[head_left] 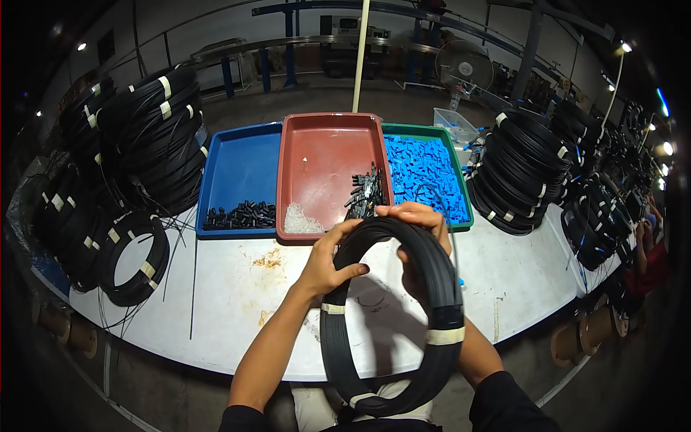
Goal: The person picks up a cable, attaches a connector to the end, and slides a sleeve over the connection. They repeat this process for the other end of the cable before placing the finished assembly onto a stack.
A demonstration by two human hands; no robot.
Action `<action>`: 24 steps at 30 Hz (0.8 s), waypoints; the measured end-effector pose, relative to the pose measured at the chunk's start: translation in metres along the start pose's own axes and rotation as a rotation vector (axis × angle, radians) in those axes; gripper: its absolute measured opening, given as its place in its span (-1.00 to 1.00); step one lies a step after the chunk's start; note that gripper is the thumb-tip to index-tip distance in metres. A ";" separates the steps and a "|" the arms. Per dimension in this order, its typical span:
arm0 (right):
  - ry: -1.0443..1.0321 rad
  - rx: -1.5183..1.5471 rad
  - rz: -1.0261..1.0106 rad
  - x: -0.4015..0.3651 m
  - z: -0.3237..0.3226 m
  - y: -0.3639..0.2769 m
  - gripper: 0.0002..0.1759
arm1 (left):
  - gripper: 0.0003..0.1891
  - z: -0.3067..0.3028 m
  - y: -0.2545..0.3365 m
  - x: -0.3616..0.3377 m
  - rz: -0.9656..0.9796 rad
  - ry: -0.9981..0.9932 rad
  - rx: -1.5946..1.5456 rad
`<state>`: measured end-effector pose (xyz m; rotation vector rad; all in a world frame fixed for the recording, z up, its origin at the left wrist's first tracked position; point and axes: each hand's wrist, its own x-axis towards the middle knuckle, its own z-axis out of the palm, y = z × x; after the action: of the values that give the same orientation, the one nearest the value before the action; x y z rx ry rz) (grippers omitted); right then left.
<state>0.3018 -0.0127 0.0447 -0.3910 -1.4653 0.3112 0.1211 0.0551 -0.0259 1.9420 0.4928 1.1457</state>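
A coil of black cable [440, 295], bound with pale tape bands, stands tilted upright at the table's front edge. My left hand [325, 263] grips its upper left side, thumb inside the ring. At the upper right, my right hand [423, 223] has its fingers wrapped over the top of the same coil; part of that hand is behind the cable. A small blue connector [461, 281] shows just right of the coil. Beyond my hands, the red tray [317, 155] holds black pieces [366, 189] and small clear pieces [301, 219].
A blue tray [237, 160] with black parts and a green tray [464, 205] of blue connectors flank the red one. Stacked cable coils [155, 144] rise at left, more coils [518, 173] at right. One coil [115, 284] lies front left. Another person [651, 252] is at far right.
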 end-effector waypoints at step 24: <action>-0.463 -0.379 0.712 -0.084 -0.175 0.017 -0.37 | -0.32 0.001 0.010 0.008 -0.412 -0.181 -0.178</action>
<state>0.4696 -0.0452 -0.0488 -1.2186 -1.8022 0.7286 0.1256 0.0536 -0.0141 1.6702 0.6342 0.7188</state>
